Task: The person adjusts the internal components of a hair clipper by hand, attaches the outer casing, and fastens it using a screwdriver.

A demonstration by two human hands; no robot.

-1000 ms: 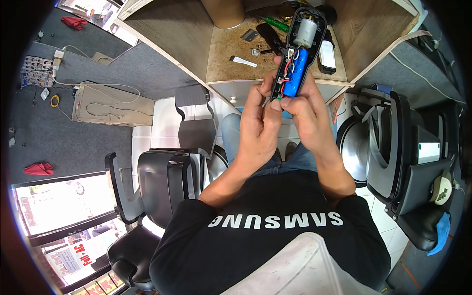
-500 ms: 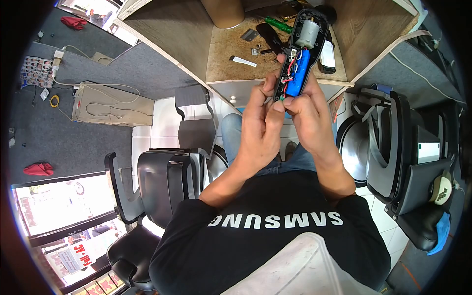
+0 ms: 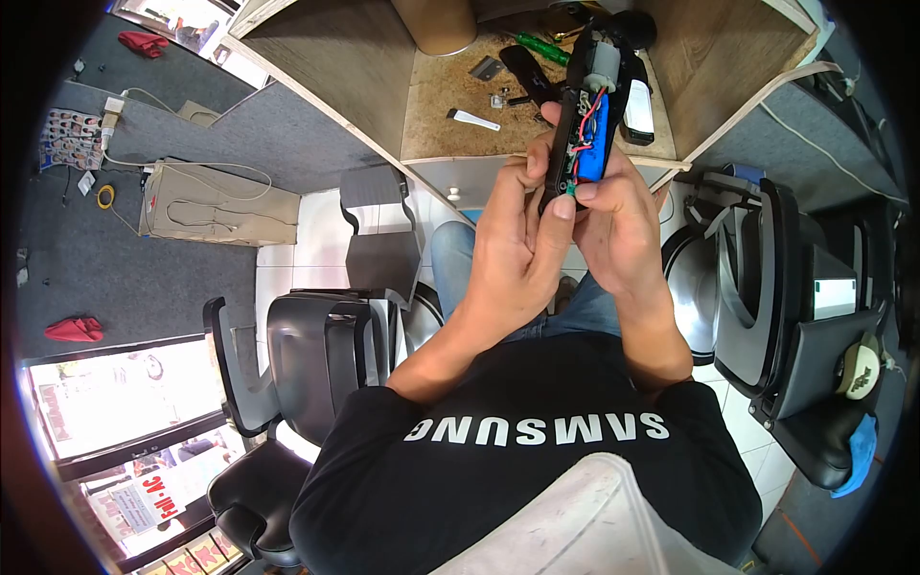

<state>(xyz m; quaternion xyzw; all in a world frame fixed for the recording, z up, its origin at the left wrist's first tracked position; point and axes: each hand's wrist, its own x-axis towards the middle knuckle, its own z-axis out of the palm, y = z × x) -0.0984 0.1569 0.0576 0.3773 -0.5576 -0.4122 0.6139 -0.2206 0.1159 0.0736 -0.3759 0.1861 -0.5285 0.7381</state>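
Both hands hold an opened hair clipper (image 3: 564, 144) above the shelf's front edge. Inside its black housing show a silver motor (image 3: 604, 63), a blue battery (image 3: 594, 144) and red wires (image 3: 586, 123). My left hand (image 3: 513, 249) grips the lower left side, its thumb at the bottom end near a small green part. My right hand (image 3: 628, 225) closes round the lower right side, with the thumb by the battery's lower end. Fingers behind the housing are hidden.
On the wooden shelf (image 3: 436, 139) lie a green screwdriver (image 3: 543, 48), a black casing piece (image 3: 525, 72), a metal blade (image 3: 486, 68), a white strip (image 3: 473, 119) and a black-and-white device (image 3: 638, 110). Black chairs (image 3: 316, 355) stand at both sides.
The clipper has tilted onto its side and shifted slightly right, so the motor and battery show at a steeper angle. Both hands moved with it, still gripping.
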